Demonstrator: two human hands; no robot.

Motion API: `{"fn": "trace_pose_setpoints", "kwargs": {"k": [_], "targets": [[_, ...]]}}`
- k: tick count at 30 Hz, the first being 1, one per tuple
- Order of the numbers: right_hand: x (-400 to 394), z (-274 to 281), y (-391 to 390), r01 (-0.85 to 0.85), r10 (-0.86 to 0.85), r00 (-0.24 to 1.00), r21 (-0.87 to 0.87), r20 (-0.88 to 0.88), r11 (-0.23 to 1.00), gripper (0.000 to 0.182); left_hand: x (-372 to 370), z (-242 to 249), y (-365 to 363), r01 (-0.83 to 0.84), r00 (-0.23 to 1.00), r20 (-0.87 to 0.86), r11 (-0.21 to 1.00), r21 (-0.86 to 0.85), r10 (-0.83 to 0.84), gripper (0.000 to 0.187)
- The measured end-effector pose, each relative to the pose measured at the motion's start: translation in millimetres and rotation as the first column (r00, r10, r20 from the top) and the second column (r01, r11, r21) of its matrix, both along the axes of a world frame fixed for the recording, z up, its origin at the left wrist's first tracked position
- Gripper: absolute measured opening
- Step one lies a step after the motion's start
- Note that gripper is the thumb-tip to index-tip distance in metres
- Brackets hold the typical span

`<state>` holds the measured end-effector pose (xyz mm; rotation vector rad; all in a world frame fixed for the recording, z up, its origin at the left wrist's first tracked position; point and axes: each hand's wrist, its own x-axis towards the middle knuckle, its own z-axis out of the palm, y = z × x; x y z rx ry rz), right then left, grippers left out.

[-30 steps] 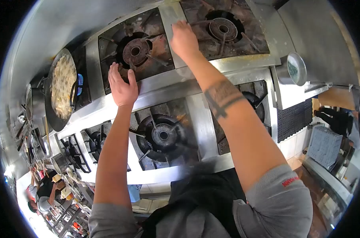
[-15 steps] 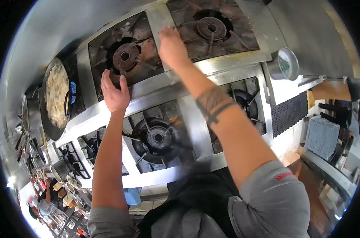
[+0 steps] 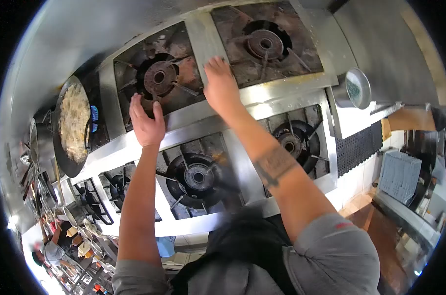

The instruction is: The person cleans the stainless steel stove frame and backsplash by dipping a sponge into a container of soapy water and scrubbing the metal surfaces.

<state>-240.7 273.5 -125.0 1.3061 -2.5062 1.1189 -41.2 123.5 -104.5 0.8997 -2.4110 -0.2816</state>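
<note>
Both hands flat on stove: left hand and right hand, fingers apart, holding nothing. Stay clear of lit pan.

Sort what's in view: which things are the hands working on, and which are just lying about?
In hand:
- left hand flat, fingers at the rear-left burner
- right hand flat on the steel strip between the rear burners

Lying about:
- wok of food over a lit flame
- front burner
- round-lidded container
- grey crate
</note>
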Motion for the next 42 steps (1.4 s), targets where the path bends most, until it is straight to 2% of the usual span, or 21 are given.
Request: {"fn": "trace_pose_setpoints", "kwargs": {"k": [3,6,8,10,11,12,13,15,17,20,22,24,25,27,29,31,33,36,38,40,42], "targets": [[-5,2,-8,0.022,-0.021,1.000,0.061,-0.020,0.998,0.045,2,0,0,0.001,1.000,0.008,1.000,-0.014,-0.001,0.057],[-85,-16,-89,0.118,-0.113,0.991,0.078,-0.068,0.990,0.037,1,0,-1,0.006,1.000,0.009,1.000,0.017,-0.006,0.057],[-125,12,-128,0.024,-0.047,0.992,0.189,0.119,0.982,0.036,0,0,-3,0.003,1.000,0.017,1.000,0.006,-0.003,0.057],[-151,-1,-165,0.167,-0.171,0.985,-0.112,-0.032,0.980,0.026,3,-3,-5,0.011,1.000,0.023,1.000,0.009,-0.012,0.057],[-144,-1,-161,0.165,-0.169,0.985,-0.106,-0.028,0.981,0.026,5,-3,-6,0.009,1.000,0.027,1.000,0.014,-0.009,0.057],[-135,-3,-149,0.114,-0.116,0.992,0.059,0.041,0.992,0.023,5,-2,-5,0.010,0.999,0.037,1.000,0.010,-0.010,0.058],[-118,13,-128,0.054,-0.080,0.991,0.218,0.109,0.974,0.031,3,0,-5,0.014,0.999,0.037,1.000,0.006,-0.014,0.058],[-72,-9,-74,0.012,-0.004,0.981,0.037,-0.194,0.999,0.041,2,2,-5,0.018,1.000,0.023,1.000,0.021,-0.018,0.058],[-17,-5,-19,0.016,-0.016,0.998,0.002,-0.064,1.000,0.048,1,4,-5,0.015,1.000,0.022,0.999,0.034,-0.016,0.058],[8,-2,3,0.028,-0.027,0.997,0.016,-0.074,0.999,0.049,5,1,-2,0.023,0.999,0.026,0.999,0.038,-0.024,0.058],[-36,-6,-35,0.030,-0.031,0.998,-0.011,-0.050,0.999,0.043,3,-2,-6,0.043,0.999,0.003,0.999,0.003,-0.043,0.058],[-89,-11,-89,0.079,-0.074,0.995,0.072,-0.071,0.994,0.035,3,-2,-6,0.042,0.999,0.009,0.999,0.007,-0.042,0.058],[-119,-23,-119,0.097,-0.097,0.994,0.000,-0.056,0.995,0.024,4,-3,-5,0.037,0.999,0.003,0.999,0.013,-0.037,0.058],[-124,-32,-135,0.119,-0.121,0.992,-0.073,-0.032,0.990,0.026,6,-5,-8,0.045,0.999,0.015,0.999,-0.010,-0.045,0.058],[-96,-27,-109,0.069,-0.079,0.995,0.145,0.058,0.987,0.037,4,-2,-6,0.037,0.999,0.025,0.999,0.017,-0.038,0.058],[-31,-19,-36,0.039,-0.015,0.983,0.129,-0.182,0.991,0.041,3,-4,-6,0.045,0.999,0.029,0.999,0.011,-0.045,0.059],[34,-5,27,-0.001,0.005,0.999,0.099,-0.040,0.995,0.046,3,-3,-6,0.040,0.999,0.038,0.999,-0.004,-0.040,0.059],[40,-8,29,0.033,-0.027,0.994,0.057,-0.103,0.998,0.047,5,-3,-2,0.033,0.998,0.045,0.999,0.000,-0.033,0.059],[0,-1,-9,0.046,-0.044,0.992,0.016,-0.117,0.999,0.046,4,-5,-4,0.016,0.998,0.061,1.000,-0.014,-0.015,0.063],[-53,-5,-53,0.062,-0.034,0.979,0.136,-0.200,0.989,0.043,4,-10,-9,0.026,0.998,0.053,0.999,-0.020,-0.025,0.063],[-45,-2,-53,0.079,-0.057,0.987,0.139,-0.150,0.987,0.042,4,-3,-3,0.011,0.999,0.052,1.000,0.008,-0.011,0.062]]}}
